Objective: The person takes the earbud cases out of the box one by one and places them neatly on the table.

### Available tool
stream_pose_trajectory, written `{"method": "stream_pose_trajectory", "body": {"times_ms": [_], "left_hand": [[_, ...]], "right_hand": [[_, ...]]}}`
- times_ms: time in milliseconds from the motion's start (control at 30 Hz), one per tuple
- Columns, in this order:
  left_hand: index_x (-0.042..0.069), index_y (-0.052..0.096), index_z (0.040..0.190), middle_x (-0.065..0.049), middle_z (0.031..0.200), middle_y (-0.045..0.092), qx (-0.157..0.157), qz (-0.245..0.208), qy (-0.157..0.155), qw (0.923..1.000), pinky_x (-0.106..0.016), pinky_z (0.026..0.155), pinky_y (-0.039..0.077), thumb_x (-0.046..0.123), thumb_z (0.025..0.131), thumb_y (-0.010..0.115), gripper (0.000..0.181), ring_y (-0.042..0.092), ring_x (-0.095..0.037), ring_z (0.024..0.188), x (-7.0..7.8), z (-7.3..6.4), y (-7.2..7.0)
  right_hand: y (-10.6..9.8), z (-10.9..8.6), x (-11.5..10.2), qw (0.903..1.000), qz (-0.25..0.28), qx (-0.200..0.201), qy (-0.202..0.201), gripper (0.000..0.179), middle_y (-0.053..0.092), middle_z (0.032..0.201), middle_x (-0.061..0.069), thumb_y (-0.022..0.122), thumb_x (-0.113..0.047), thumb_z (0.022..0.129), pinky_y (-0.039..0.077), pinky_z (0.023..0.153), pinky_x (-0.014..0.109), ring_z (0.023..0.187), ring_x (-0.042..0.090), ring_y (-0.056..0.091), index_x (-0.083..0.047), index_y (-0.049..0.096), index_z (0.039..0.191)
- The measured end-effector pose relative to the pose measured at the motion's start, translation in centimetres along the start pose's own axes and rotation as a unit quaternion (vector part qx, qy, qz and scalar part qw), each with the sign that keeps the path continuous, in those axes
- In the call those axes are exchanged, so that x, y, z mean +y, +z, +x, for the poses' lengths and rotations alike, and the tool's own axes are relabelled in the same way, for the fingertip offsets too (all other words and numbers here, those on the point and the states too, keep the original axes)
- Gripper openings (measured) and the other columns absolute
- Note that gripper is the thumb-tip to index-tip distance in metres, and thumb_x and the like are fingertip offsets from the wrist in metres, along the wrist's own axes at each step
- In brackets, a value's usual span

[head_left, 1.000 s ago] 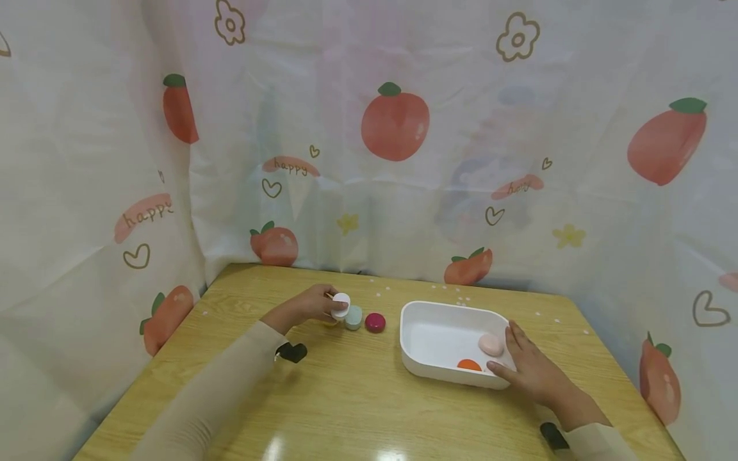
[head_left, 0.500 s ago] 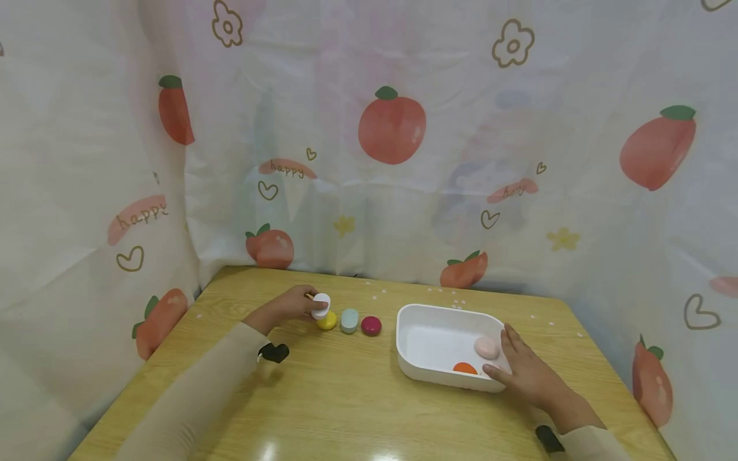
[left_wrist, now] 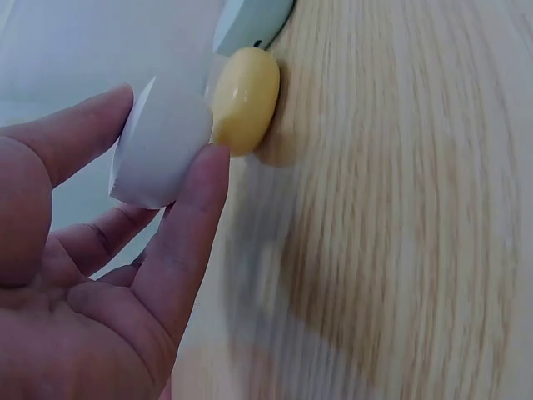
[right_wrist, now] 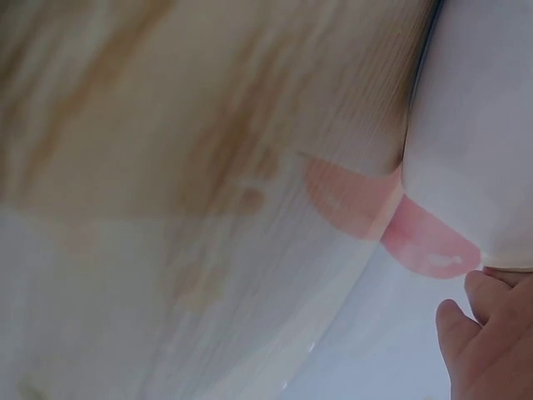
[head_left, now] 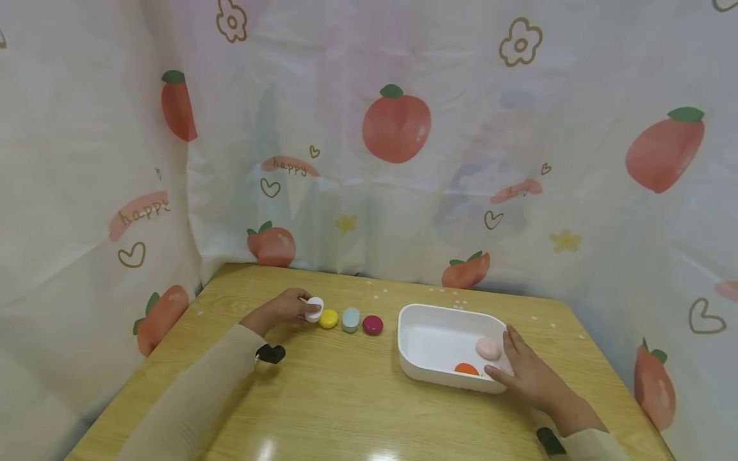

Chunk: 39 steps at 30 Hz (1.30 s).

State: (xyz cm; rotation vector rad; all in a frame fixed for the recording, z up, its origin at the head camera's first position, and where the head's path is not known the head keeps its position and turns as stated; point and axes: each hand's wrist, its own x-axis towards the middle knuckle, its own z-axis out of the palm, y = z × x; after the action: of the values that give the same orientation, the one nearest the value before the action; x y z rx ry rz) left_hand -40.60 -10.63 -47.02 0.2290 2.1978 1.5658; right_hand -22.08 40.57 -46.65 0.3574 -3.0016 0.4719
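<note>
The white round piece [head_left: 314,310] is well to the left of the white tray [head_left: 426,376], pinched between the thumb and fingertips of the left hand [head_left: 285,307]; the left wrist view shows that hold plainly, though not for certain whether the piece rests on the wood. From it toward the tray runs a short row on the table [head_left: 346,410]: the yellow piece [head_left: 328,319] just beside it, then the pale green piece [head_left: 350,320], then the crimson piece [head_left: 373,325], nearest the tray and apart from its left wall. Inside the tray, toward its right end, lie the pale pink piece [head_left: 488,349] and, closer to the near wall, the orange piece [head_left: 467,369], partly hidden by the rim. At the tray's right end the right hand [head_left: 535,374] rests with fingers fairly straight against it and thumb across its near corner; whether another piece lies behind that thumb cannot be told. The work looks partway along: three pieces sit free in the row, the white one at its end is not yet released, and at least two lie in the tray, untouched as far as shows. Behind the tray hangs a fruit-printed curtain [head_left: 323,96].
</note>
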Motion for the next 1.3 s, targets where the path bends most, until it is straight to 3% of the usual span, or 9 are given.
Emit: {"method": "stream_pose_trajectory", "body": {"times_ms": [500, 1033, 1300], "left_hand": [[-0.011, 0.048, 0.128, -0.023, 0.112, 0.058, 0.045, 0.005, -0.021, 0.9988, -0.035, 0.072, 0.058, 0.01, 0.093, 0.068, 0.045, 0.064, -0.025, 0.089, -1.3, -0.3, -0.5], [-0.005, 0.059, 0.12, -0.016, 0.107, 0.061, 0.069, 0.105, 0.008, 0.992, -0.032, 0.066, 0.057, 0.017, 0.089, 0.073, 0.04, 0.064, -0.021, 0.083, -1.5, -0.2, -0.4], [-0.005, 0.06, 0.122, -0.014, 0.11, 0.063, 0.083, 0.142, 0.002, 0.9863, -0.032, 0.067, 0.057, 0.022, 0.091, 0.071, 0.042, 0.064, -0.021, 0.085, -1.3, 0.0, -0.1]], "right_hand": [[-0.3, -0.1, -0.1, 1.0, 0.003, 0.003, -0.002, 0.095, 0.007, 0.156, 0.03, 0.057, -0.05, 0.094, 0.023, 0.105, 0.067, 0.138, 0.052, 0.016, 0.018, 0.016, 0.145], [-0.1, -0.3, -0.1, 1.0, 0.006, 0.003, -0.001, 0.094, 0.007, 0.156, 0.03, 0.057, -0.05, 0.094, 0.023, 0.105, 0.067, 0.138, 0.052, 0.015, 0.017, 0.016, 0.146], [0.1, -0.2, 0.3, 1.0, -0.001, 0.005, -0.001, 0.095, 0.005, 0.157, 0.029, 0.056, -0.051, 0.095, 0.023, 0.105, 0.067, 0.139, 0.051, 0.015, 0.017, 0.015, 0.146]]}}
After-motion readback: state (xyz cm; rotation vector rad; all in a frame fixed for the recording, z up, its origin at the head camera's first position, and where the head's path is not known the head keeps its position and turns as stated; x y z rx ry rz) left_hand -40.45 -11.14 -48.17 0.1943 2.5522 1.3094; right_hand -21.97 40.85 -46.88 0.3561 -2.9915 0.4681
